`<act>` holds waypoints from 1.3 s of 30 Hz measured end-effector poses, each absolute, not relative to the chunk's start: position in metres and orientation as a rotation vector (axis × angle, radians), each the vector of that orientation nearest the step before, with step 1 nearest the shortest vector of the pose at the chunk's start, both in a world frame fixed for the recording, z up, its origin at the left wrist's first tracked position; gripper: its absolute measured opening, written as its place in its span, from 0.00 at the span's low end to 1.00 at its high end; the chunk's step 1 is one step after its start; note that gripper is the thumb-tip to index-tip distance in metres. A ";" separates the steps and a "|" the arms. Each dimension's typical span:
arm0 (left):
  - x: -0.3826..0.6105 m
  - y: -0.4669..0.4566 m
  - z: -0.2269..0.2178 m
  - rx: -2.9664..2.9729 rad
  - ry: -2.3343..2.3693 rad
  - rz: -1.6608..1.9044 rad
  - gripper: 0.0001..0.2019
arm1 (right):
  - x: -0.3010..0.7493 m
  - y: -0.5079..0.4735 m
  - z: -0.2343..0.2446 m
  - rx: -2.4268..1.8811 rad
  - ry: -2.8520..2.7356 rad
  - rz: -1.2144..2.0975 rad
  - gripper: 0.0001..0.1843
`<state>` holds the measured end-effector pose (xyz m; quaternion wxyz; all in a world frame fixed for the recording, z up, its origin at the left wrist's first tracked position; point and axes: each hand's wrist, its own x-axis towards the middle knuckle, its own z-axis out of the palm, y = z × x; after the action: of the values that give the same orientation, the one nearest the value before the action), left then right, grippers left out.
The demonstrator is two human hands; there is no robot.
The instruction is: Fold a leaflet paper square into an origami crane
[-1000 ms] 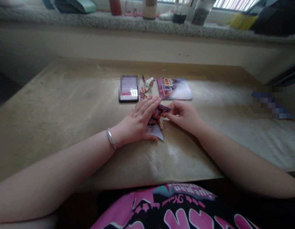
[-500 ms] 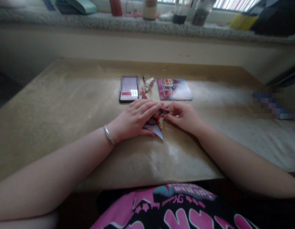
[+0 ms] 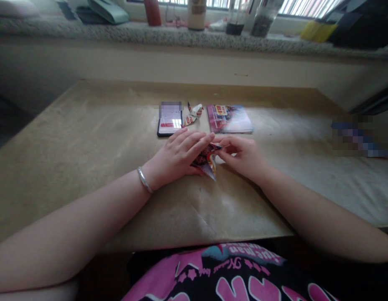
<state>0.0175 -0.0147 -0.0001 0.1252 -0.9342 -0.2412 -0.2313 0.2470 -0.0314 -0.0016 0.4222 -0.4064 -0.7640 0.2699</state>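
A folded piece of printed colour paper [image 3: 208,163] lies on the brown table [image 3: 87,138] in front of me. My left hand [image 3: 178,156] rests flat on its left part, fingers stretched out and pressing it down; a silver bangle is on that wrist. My right hand [image 3: 242,155] is closed in a pinch on the paper's upper right tip. Most of the paper is hidden under my left hand.
Behind my hands lie a phone [image 3: 169,121] with a lit screen, a small folded paper figure [image 3: 193,113] and a stack of printed sheets [image 3: 229,118]. A stone ledge [image 3: 181,37] with jars and bottles runs along the back. A blurred object [image 3: 360,136] lies at the right.
My left hand has slid a little further over the folded paper, covering more of it. My right hand keeps its pinch on the tip. The view has tilted slightly.
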 end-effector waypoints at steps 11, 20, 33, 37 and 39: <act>0.021 -0.018 0.001 -2.723 -0.779 -0.861 0.42 | 0.244 -0.031 -0.001 -0.995 -1.813 0.828 0.05; 0.019 -0.014 -0.002 -2.779 -1.016 -1.114 0.43 | 0.236 -0.039 0.001 -0.913 -1.826 0.759 0.05; 0.030 -0.024 -0.003 -2.827 -1.121 -1.808 0.20 | 0.232 -0.045 0.008 -0.886 -1.930 0.551 0.10; 0.029 -0.025 0.004 -2.789 -1.026 -1.677 0.15 | 0.233 -0.046 0.009 -0.893 -1.948 0.451 0.10; 0.028 -0.025 0.006 -2.834 -0.945 -1.650 0.11 | 0.234 -0.045 0.010 -0.888 -1.943 0.391 0.11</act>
<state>0.0276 -0.0245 0.0065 -0.1354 -0.8228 -0.2743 -0.4790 0.2340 -0.0454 0.0102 0.4661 -0.3617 -0.7916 0.1593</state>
